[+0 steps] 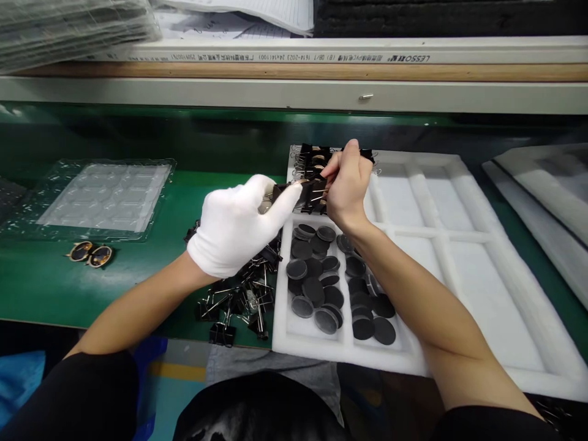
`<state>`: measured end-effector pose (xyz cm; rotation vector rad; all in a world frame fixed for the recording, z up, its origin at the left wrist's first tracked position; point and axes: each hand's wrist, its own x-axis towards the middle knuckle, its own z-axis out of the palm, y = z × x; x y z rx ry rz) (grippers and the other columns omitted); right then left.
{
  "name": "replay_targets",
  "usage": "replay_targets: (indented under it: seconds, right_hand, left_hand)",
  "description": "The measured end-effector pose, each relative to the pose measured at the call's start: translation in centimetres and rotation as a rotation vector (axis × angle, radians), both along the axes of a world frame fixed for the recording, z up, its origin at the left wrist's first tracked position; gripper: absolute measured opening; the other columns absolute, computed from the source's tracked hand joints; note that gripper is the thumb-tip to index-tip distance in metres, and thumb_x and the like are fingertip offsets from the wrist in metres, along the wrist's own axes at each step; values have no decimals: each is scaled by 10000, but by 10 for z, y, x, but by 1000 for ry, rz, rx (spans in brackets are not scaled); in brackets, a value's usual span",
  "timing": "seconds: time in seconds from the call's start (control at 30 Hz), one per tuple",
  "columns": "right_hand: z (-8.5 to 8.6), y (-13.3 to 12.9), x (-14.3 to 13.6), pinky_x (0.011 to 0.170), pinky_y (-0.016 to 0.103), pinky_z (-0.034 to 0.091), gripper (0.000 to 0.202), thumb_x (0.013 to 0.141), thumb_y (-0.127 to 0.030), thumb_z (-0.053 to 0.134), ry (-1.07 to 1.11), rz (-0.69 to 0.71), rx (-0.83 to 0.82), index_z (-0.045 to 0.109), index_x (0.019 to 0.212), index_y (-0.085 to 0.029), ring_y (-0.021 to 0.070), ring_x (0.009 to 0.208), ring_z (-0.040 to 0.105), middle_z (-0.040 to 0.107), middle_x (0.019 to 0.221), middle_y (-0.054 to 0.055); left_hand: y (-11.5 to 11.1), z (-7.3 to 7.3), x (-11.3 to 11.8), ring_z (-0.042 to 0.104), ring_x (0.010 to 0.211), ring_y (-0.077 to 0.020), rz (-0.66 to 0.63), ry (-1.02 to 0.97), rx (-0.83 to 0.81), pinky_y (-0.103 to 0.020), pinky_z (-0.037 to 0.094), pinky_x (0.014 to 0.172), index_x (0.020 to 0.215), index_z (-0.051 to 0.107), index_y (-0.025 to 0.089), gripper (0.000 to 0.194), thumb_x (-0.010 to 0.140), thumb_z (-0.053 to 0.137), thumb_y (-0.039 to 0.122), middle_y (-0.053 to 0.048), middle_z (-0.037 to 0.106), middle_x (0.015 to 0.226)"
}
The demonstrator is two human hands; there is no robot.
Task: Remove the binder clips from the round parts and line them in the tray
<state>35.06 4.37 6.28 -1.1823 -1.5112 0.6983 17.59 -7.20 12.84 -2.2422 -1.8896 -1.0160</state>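
My left hand [241,220], in a white glove, is closed on a small dark piece with a gold-coloured edge and a black binder clip [279,192] at its side. My bare right hand [350,187] is closed, its fingers pinched at the wire handles of another black binder clip [316,191]; its fingertips are partly hidden. The two hands meet above the back left of a white foam tray [349,358], where several clipped pieces [316,158] stand in rows. Below my left hand lies a pile of loose binder clips [239,300].
Black round discs [313,291] fill two front-left compartments of the tray. A gold-rimmed pair of round pieces [90,253] lies on the green table [41,288], near a clear plastic blister tray [105,196]. White foam sheets [546,202] lie at the right. A shelf edge [294,92] runs across the back.
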Motion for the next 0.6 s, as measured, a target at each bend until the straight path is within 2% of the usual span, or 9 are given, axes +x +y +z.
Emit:
replay_targets:
  seconds: [0.1, 0.23, 0.3, 0.4, 0.53, 0.6]
  right_hand:
    - [6, 2, 6, 592, 359, 501, 906, 1055, -939, 257, 52, 94, -111, 766, 946, -198, 242, 710, 673, 598, 751, 88]
    - [32, -3, 19, 570, 348, 528, 892, 986, -1000, 366, 82, 327, -284, 775, 1000, -207, 198, 653, 641, 672, 852, 94]
    - [48, -9, 26, 557, 340, 532, 859, 949, -1007, 467, 64, 441, -346, 776, 978, -206, 196, 639, 634, 684, 831, 90]
    - [65, -20, 35, 488, 327, 475, 766, 863, -961, 701, 26, 563, -372, 753, 873, -197, 196, 592, 602, 661, 751, 76]
    - [74, -26, 44, 512, 318, 471, 632, 801, -817, 899, -1, 681, -292, 763, 898, -208, 190, 620, 610, 657, 770, 46]
    - [76, -27, 46, 554, 329, 502, 577, 835, -773, 898, -26, 701, -252, 782, 954, -221, 197, 655, 624, 679, 811, 44]
  left_hand:
    - [6, 1, -8, 669, 700, -184, -27, 28, 7, -288, 395, 627, 887, 734, 214, 425, 1047, 589, 580, -32, 665, 681]
    - [22, 7, -26, 711, 792, -221, -146, 146, 79, -314, 452, 698, 1021, 762, 231, 428, 1007, 636, 640, -61, 734, 810]
    - [31, 11, -35, 727, 847, -261, -226, 229, 108, -376, 489, 771, 1076, 773, 242, 413, 994, 661, 631, -100, 770, 920]
    - [40, 14, -46, 739, 975, -304, -309, 270, 114, -450, 524, 878, 1159, 779, 266, 434, 992, 662, 649, -143, 788, 1103]
    - [41, 13, -52, 725, 1137, -316, -403, 99, 98, -455, 556, 993, 1326, 714, 222, 735, 901, 680, 820, -156, 757, 1278]
    - [38, 12, -50, 733, 1097, -272, -409, -38, 12, -409, 577, 979, 1359, 687, 204, 740, 941, 626, 812, -133, 765, 1262]
